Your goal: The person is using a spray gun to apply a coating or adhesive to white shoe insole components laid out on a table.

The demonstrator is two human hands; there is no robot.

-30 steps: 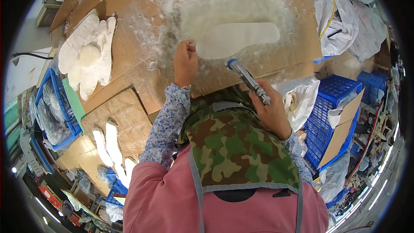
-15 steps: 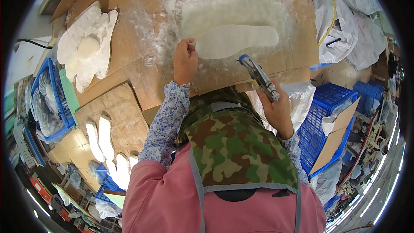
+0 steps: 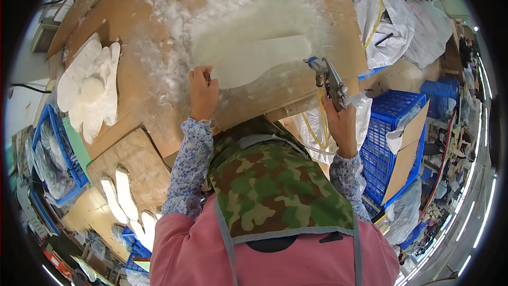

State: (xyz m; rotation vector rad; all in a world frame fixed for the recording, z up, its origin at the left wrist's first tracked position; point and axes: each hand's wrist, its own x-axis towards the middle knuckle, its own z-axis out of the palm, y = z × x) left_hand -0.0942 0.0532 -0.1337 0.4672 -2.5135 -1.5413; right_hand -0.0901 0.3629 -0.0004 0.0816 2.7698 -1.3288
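Observation:
A white insole-shaped sheet (image 3: 259,61) lies on the cardboard-covered table (image 3: 143,106), its wide end toward my left hand. The fingers of my left hand (image 3: 203,92) are closed in a pinch at that left end. My right hand (image 3: 341,122) is wrapped round a metal spray gun (image 3: 334,82) with a blue nozzle. The nozzle points left at the sheet's narrow right end, a little apart from it. A yellow hose (image 3: 323,122) hangs from the gun. Whitish haze or overspray covers the cardboard around the sheet.
A fanned pile of white insole-shaped pieces (image 3: 91,87) lies at the left. More white pieces (image 3: 126,198) rest on a brown board (image 3: 127,164). Blue crates stand at the right (image 3: 389,143) and left (image 3: 79,175). White plastic bags (image 3: 391,21) lie at the far right.
The spray gun has moved rightward along the sheet to its right end. The yellow hose below it has come into sight. The whole view has shifted; my left hand keeps its pinch.

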